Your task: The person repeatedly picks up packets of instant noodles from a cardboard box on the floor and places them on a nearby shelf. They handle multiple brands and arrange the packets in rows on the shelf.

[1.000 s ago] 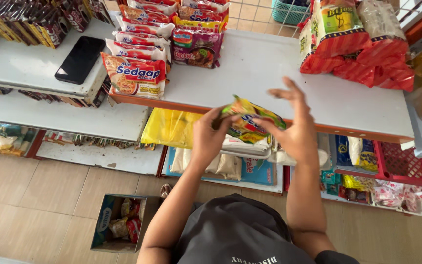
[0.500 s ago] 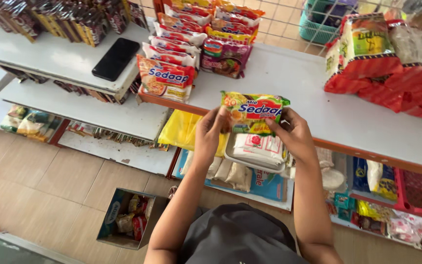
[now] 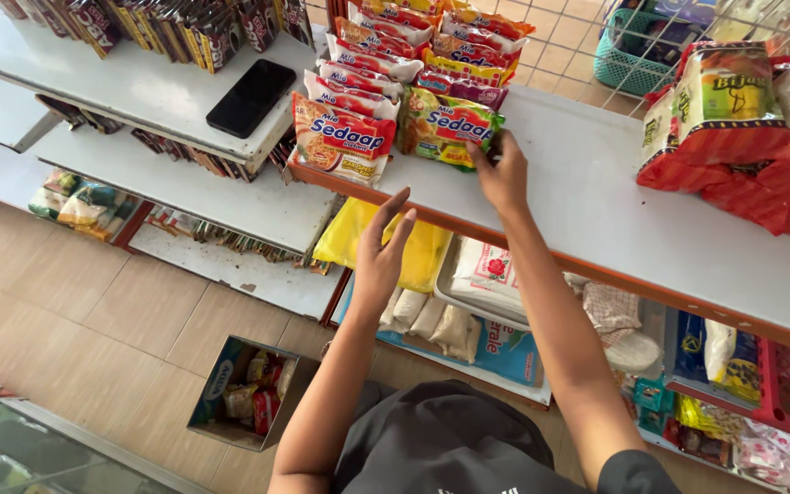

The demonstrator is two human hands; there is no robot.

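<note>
right hand (image 3: 503, 174) grips green noodle packet (image 3: 448, 128) on shelf (image 3: 587, 210); left hand (image 3: 381, 256) spread, holding nothing

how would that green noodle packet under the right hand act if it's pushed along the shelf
The green noodle packet is a flat, glossy wrapper, so it would probably slide easily on the smooth white shelf. It looks light and puffy, likely crinkling under the right hand. Lying flat, it seems unlikely to roll or tip.
</note>
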